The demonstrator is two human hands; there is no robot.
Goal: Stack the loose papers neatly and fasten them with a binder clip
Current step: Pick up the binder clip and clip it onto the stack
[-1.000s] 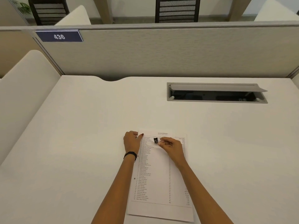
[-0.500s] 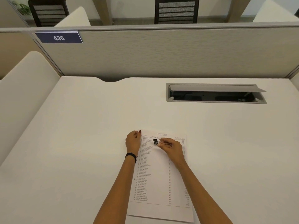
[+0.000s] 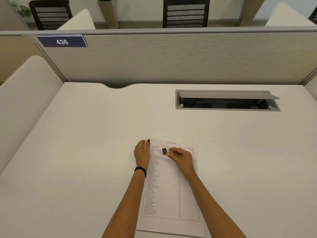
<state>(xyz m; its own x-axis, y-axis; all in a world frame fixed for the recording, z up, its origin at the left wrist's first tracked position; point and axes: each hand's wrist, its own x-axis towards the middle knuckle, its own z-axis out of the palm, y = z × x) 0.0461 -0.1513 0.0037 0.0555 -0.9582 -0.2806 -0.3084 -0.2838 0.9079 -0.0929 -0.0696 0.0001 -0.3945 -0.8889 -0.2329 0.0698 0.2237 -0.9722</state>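
Desk (image 3: 85, 152) surface, pale and wide, fills most of what you see, with a grey fabric partition (image 3: 188, 57) rising along its far edge and a blue plate reading 436 (image 3: 62, 41) fixed near that partition's upper left. Toward the far right corner of the desk, a cable tray (image 3: 226, 101) sits sunk into the top with its grey lid tilted up. Beyond the partition you can make out two dark mesh chairs (image 3: 186, 13).

Your stack of papers (image 3: 171, 194) lies at the near edge of the desk, a little right of centre, its long side running away from you, with a printed list on the top sheet. Your left hand (image 3: 142, 154) pinches the stack's far left corner between thumb and fingers, and a black band (image 3: 140, 170) circles that wrist. Your right hand (image 3: 181, 158) hovers over the upper part of the page, its fingertips closed on the wire handles of the black binder clip (image 3: 164, 150). The clip sits above the sheet's upper left area, just right of your left thumb; you cannot tell from here whether its mouth is spread.
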